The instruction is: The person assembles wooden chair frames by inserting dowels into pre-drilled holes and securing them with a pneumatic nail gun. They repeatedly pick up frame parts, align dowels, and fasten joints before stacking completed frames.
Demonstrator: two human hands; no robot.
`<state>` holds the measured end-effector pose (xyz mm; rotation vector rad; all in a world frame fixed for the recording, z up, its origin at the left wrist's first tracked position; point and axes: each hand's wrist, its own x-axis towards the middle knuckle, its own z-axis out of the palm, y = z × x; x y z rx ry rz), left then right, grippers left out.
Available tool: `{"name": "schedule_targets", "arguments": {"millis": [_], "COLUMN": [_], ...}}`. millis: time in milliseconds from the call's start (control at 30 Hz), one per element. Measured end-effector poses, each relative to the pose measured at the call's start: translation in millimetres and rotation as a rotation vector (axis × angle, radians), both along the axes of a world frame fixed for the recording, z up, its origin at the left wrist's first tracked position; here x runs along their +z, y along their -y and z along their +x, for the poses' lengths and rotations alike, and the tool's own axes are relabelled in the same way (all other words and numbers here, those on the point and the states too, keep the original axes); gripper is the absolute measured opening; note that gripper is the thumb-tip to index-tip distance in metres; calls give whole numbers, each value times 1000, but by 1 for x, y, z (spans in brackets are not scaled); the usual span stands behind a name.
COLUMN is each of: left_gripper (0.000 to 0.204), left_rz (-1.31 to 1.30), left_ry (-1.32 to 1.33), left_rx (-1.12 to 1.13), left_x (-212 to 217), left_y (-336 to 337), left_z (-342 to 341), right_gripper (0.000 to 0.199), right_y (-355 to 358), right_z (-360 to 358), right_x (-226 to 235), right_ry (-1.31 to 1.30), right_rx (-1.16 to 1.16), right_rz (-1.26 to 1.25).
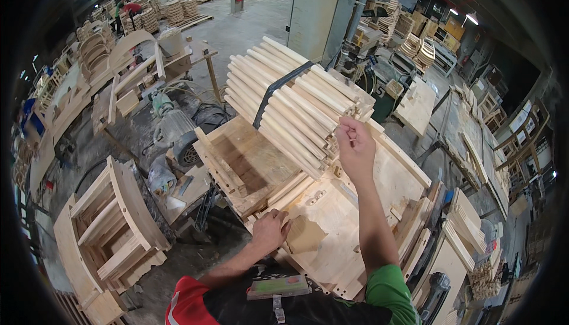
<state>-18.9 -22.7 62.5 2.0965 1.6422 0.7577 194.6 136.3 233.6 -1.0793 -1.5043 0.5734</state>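
A large bundle of pale wooden dowels (290,105), bound by a black strap (278,85), lies tilted at the far side of the wooden workbench (388,153). Raised at the bundle's near right end, my right hand (357,145) has its fingers curled into a pinch by the dowel ends. What it grips, if anything, is hidden. My left hand (270,231) rests at the bench's near left side with bent fingers, beside a brown patch (305,234) on the board. Whatever lies under those fingers I cannot make out.
Left of the bench stand an open wooden box (249,153), a grey motor (175,126) and curved wooden frames (115,224). Wooden strips (415,230) line the right edge. A column (317,16) rises behind the dowels. Stacked chair parts and a person (127,12) are far off.
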Motion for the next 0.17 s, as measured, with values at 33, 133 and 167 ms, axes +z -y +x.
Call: {"name": "schedule_targets", "arguments": {"millis": [33,133,167], "left_gripper": [36,39,42], "left_rz": [9,-51,-57], "left_ry": [0,-30,-35], "left_rx": [5,45,38], "left_x": [0,-4,-6], "left_y": [1,-1,-3], "left_z": [-3,-7,-8], "right_gripper": [27,29,29], "right_y": [-6,-22,-29], "right_z": [-3,-9,-8], "right_x": [2,1,-2], "right_ry": [248,483,477], "right_rx": [-94,-148,-131], "right_rz": [111,65,-13]}}
